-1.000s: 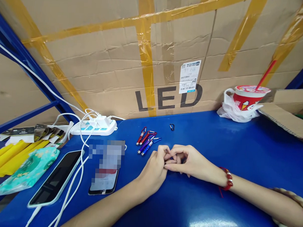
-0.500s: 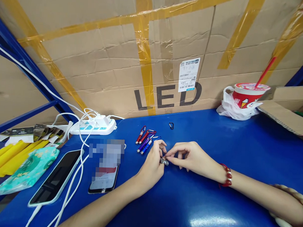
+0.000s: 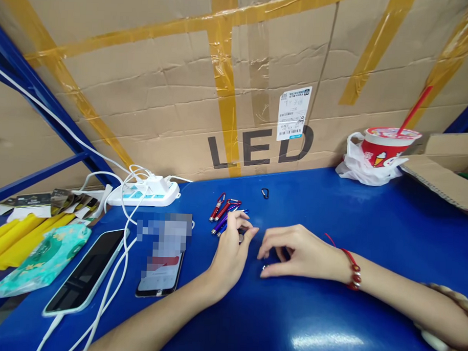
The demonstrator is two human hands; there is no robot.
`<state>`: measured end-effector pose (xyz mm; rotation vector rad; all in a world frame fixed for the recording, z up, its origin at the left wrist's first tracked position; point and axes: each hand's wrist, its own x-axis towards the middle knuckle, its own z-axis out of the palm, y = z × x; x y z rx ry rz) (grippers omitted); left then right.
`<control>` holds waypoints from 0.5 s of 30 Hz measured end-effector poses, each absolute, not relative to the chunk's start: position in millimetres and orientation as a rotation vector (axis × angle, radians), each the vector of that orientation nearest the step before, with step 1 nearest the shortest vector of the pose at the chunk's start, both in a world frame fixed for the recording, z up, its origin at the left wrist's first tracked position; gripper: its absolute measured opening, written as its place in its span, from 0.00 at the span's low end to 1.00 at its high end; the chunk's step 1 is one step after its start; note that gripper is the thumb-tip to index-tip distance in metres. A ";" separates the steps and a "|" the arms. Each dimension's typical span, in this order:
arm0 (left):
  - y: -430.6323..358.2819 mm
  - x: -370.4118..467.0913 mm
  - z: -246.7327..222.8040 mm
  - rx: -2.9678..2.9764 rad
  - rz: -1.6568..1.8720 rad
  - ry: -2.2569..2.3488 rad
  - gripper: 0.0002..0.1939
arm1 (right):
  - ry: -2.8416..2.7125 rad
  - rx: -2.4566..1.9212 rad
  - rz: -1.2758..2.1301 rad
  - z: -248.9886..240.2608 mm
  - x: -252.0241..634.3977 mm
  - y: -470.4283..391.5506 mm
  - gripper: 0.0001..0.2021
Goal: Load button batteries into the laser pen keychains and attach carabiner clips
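Observation:
My left hand [image 3: 231, 257] is curled beside the small torches, with a small round silvery piece [image 3: 241, 238] held in its bent fingers. To its right, my right hand [image 3: 292, 252] has thumb and fingers apart over the blue table; a tiny shiny piece [image 3: 264, 268] shows at the thumb tip, and whether it is gripped is unclear. Red torches [image 3: 220, 210] with clips lie just beyond my left hand, next to blue and purple ones [image 3: 220, 225] that it partly hides. A black carabiner [image 3: 264, 193] lies farther back.
Two phones [image 3: 87, 273] [image 3: 159, 275], white cables and a power strip [image 3: 149, 195] are on the left, near a green tissue pack [image 3: 43, 258]. A red cup [image 3: 386, 150] in a plastic bag and an open carton [image 3: 445, 178] stand at the right. A large cardboard box [image 3: 163, 106] rises behind.
My hands have moved apart. My left hand has shifted left and up towards the torches, while my right hand's fingers have spread and dropped a little.

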<state>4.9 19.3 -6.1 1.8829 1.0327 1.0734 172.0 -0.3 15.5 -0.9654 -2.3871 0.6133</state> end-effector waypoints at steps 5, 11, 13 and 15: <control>18.1 4.1 -5.8 1.867 1.085 1.063 0.04 | -2.656 -0.869 0.466 15.1 171.7 -3.3 0.13; 16.3 1.9 -5.2 1.857 1.068 1.023 0.04 | -2.629 -0.937 0.439 10.0 175.1 2.2 0.16; 14.7 1.2 -4.8 1.877 1.080 0.996 0.04 | -2.619 -0.950 0.431 9.5 175.8 4.0 0.16; 13.4 0.7 -4.7 1.905 1.065 0.978 0.03 | -2.611 -0.959 0.424 10.4 175.4 4.9 0.16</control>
